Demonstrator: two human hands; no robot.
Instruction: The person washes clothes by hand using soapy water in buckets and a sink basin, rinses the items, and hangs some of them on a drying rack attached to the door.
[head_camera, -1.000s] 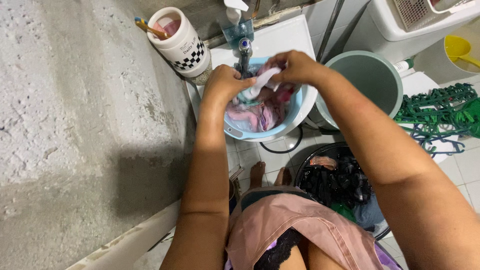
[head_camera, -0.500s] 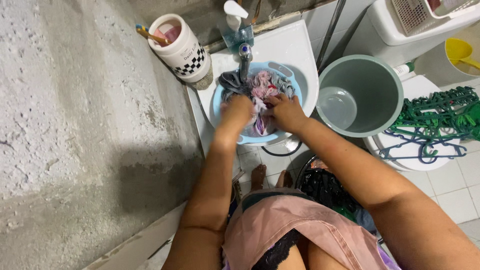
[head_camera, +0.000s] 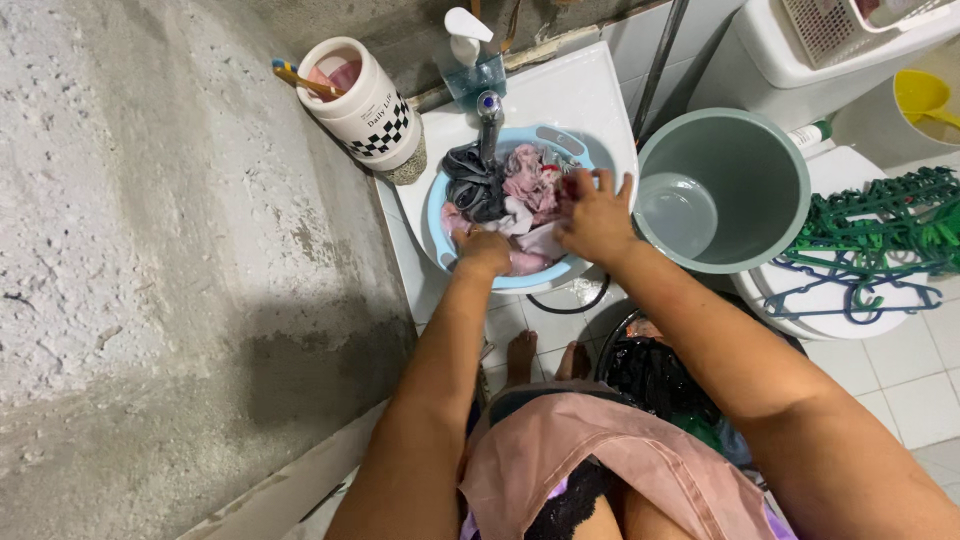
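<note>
The person is standing over a white sink (head_camera: 590, 90) and is working with both hands in a light blue basin (head_camera: 437, 215) that is sitting inside it. The basin is holding a heap of wet clothes (head_camera: 510, 195): a dark grey piece is lying at the far left under the tap (head_camera: 490, 108), pink and white pieces are filling the middle and the near side. The left hand (head_camera: 484, 251) is pressing down at the near rim of the basin, with the fingers curled into the cloth; whether it is gripping a fold or only pushing I cannot tell, because the fingertips are hidden in the fabric. The right hand (head_camera: 594, 216) is lying on the right side of the heap, the fingers are spread and pointing away from the person, and they are resting on the pink cloth close to the basin's right rim. So the heap is lying ahead of both hands and a little to the left of the right one, and its longer side is running from the tap toward the person. The left hand is nearer to the near edge, the right hand is nearer to the grey-green bucket (head_camera: 722, 190), which is standing just beside the sink. A white jar (head_camera: 362, 100) is standing at the wall to the left.
</note>
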